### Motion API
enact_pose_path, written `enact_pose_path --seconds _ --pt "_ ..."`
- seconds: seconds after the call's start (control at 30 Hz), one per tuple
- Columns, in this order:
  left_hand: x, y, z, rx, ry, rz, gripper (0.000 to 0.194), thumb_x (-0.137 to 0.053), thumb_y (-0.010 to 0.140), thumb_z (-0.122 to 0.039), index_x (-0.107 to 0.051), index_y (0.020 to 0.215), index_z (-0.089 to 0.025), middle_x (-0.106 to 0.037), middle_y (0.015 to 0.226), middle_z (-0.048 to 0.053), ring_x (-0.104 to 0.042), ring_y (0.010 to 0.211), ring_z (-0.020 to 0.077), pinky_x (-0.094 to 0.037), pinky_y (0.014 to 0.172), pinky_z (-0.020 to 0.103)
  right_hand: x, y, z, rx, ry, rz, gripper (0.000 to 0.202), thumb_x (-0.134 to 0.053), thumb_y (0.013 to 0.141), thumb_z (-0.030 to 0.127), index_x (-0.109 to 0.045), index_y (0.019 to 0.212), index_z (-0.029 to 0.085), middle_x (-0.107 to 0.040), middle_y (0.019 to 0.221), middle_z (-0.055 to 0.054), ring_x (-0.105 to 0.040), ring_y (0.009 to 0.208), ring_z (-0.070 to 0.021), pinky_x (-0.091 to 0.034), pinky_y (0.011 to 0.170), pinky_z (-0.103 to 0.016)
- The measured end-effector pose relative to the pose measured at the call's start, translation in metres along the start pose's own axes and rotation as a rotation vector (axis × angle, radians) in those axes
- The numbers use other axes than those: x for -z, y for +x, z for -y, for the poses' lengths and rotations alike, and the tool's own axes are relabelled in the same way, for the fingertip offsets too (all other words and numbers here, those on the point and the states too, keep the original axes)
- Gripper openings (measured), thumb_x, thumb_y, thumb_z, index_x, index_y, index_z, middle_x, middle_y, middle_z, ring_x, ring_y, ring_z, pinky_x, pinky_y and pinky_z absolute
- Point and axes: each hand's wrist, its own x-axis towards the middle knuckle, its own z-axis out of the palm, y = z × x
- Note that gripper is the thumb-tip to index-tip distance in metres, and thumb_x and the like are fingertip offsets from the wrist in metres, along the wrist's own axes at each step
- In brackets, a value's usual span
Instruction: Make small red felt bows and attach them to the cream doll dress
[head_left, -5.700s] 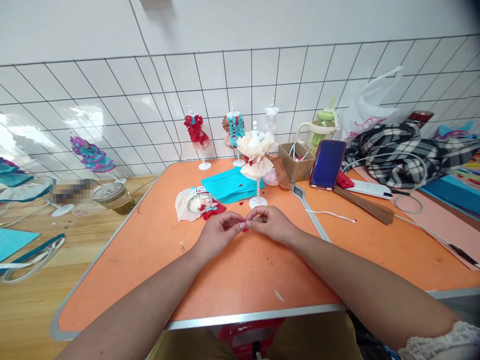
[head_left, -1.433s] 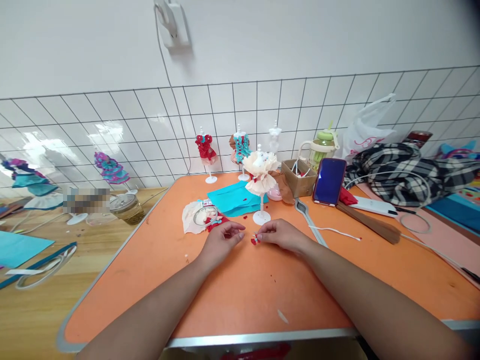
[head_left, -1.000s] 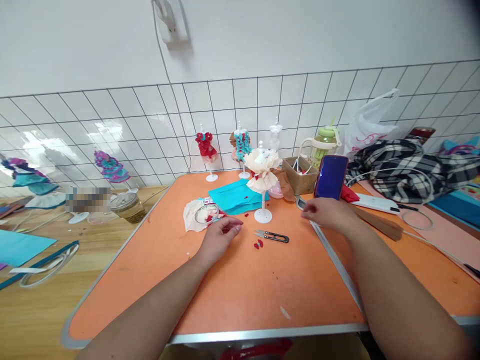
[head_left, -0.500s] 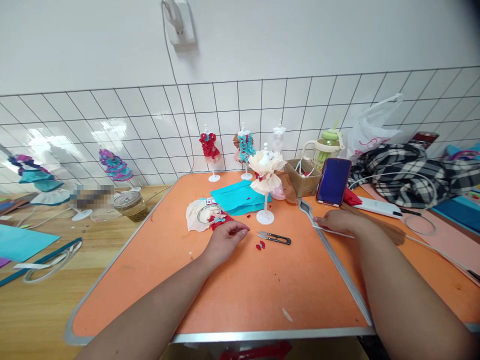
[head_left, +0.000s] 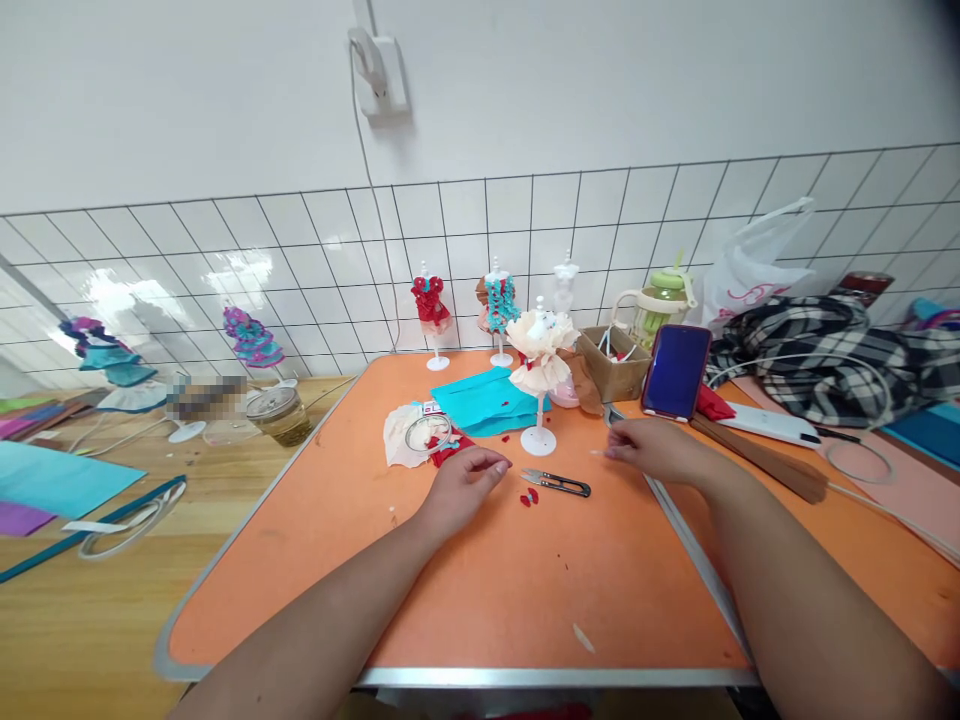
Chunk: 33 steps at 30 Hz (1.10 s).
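My left hand [head_left: 466,488] rests low over the orange table, thumb and fingertips pinched together; anything between them is too small to make out. Just right of it lies a pair of black-handled thread snips [head_left: 556,483], with a small red paper bow [head_left: 529,497] below. My right hand [head_left: 651,450] is closed, and a thin whitish strip [head_left: 597,453] pokes out from its fingertips. Between and beyond my hands stands a white mini dress form in a cream crepe-paper dress [head_left: 541,352]. Behind my left hand are a roll of clear tape [head_left: 428,432] and red paper scraps [head_left: 452,447].
Turquoise paper [head_left: 487,402] lies behind the dress form. Further back stand a red-dressed form [head_left: 431,305], a turquoise one [head_left: 500,303] and a cardboard box [head_left: 616,368]. A phone [head_left: 676,371] leans at right, near a checked cloth [head_left: 814,345]. A lidded jar [head_left: 279,413] stands left.
My right hand has moved left and inward from the table's metal seam, with the whitish strip at its fingertips. My left hand stays near the snips. The view has shifted slightly.
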Motion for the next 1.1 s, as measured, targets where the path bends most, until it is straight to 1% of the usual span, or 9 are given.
enact_pose_path --seconds 0.13,0.27,0.4,0.5,0.57,0.63,0.8,1.0,1.1 --pt "-0.002 -0.006 -0.008 -0.213 0.107 -0.001 0.025 -0.052 0.086 -0.037 -0.068 0.101 -0.024 -0.062 0.106 0.007 -0.054 0.105 0.0208 -0.041 0.094 0.036 -0.010 -0.008 0.062 0.348 0.162 0.010 0.016 -0.053 0.085 0.034 -0.058 0.078 0.020 -0.063 0.077 0.000 -0.055 0.070 -0.0144 -0.033 0.062 -0.024" --pt "-0.005 -0.012 -0.016 -0.319 0.266 0.021 0.022 -0.057 0.084 -0.038 -0.070 0.096 -0.025 -0.060 0.108 0.006 -0.051 0.107 0.0222 -0.037 0.095 0.039 -0.022 -0.015 0.092 0.457 0.148 -0.089 0.017 -0.050 0.089 0.031 -0.059 0.081 0.020 -0.064 0.079 -0.001 -0.055 0.078 -0.0152 -0.033 0.076 -0.029" --pt "-0.006 -0.013 -0.017 -0.315 0.408 0.004 0.018 -0.056 0.084 -0.034 -0.071 0.084 -0.026 -0.063 0.100 0.004 -0.053 0.101 0.0226 -0.033 0.091 0.041 -0.029 -0.015 0.096 0.469 0.101 -0.142 0.015 -0.050 0.090 0.027 -0.058 0.081 0.019 -0.064 0.079 -0.001 -0.055 0.075 -0.0145 -0.032 0.078 -0.031" --pt "-0.005 -0.012 -0.015 -0.301 0.451 0.028 0.018 -0.054 0.085 -0.030 -0.072 0.085 -0.028 -0.065 0.098 0.004 -0.054 0.099 0.0227 -0.032 0.089 0.041 -0.033 -0.013 0.096 0.437 0.078 -0.172 0.011 -0.050 0.088 0.024 -0.058 0.081 0.019 -0.065 0.076 -0.001 -0.055 0.070 -0.0146 -0.032 0.070 -0.029" --pt "-0.005 -0.011 -0.013 -0.287 0.454 0.035 0.018 -0.054 0.084 -0.027 -0.072 0.086 -0.028 -0.066 0.098 0.004 -0.055 0.098 0.0229 -0.032 0.088 0.041 -0.034 -0.013 0.097 0.378 0.102 -0.176 0.009 -0.053 0.087 0.026 -0.058 0.091 0.020 -0.065 0.074 0.000 -0.056 0.068 -0.0156 -0.032 0.063 -0.027" --pt "-0.004 -0.011 -0.011 -0.271 0.445 0.022 0.018 -0.055 0.083 -0.026 -0.072 0.087 -0.028 -0.066 0.097 0.004 -0.055 0.097 0.0230 -0.033 0.088 0.041 -0.036 -0.015 0.098 0.332 0.142 -0.181 0.019 -0.055 0.085 0.029 -0.056 0.102 0.022 -0.066 0.073 0.000 -0.057 0.069 -0.0169 -0.032 0.060 -0.026" --pt "-0.005 -0.010 -0.008 -0.252 0.407 -0.007 0.015 -0.058 0.081 -0.030 -0.073 0.083 -0.027 -0.067 0.093 0.004 -0.056 0.094 0.0227 -0.033 0.088 0.040 -0.037 -0.015 0.098 0.468 0.118 -0.295 0.009 -0.060 0.082 0.029 -0.064 0.084 0.021 -0.066 0.091 -0.004 -0.057 0.088 -0.0193 -0.038 0.073 -0.030" --pt "-0.006 -0.011 -0.013 -0.262 0.356 0.000 0.012 -0.058 0.079 -0.025 -0.070 0.077 -0.023 -0.067 0.087 0.004 -0.057 0.088 0.0211 -0.036 0.086 0.038 -0.042 -0.013 0.097 0.546 0.064 -0.313 0.010 -0.057 0.084 0.026 -0.064 0.078 0.021 -0.067 0.077 -0.001 -0.056 0.078 -0.0171 -0.036 0.087 -0.036" --pt "-0.005 -0.009 -0.015 -0.192 0.191 0.016 0.012 -0.057 0.076 -0.021 -0.068 0.070 -0.020 -0.066 0.082 0.004 -0.058 0.084 0.0197 -0.042 0.081 0.034 -0.046 -0.019 0.107 0.625 -0.009 -0.386 0.016 -0.049 0.087 0.023 -0.063 0.080 0.021 -0.066 0.077 -0.002 -0.056 0.079 -0.0171 -0.032 0.096 -0.038"
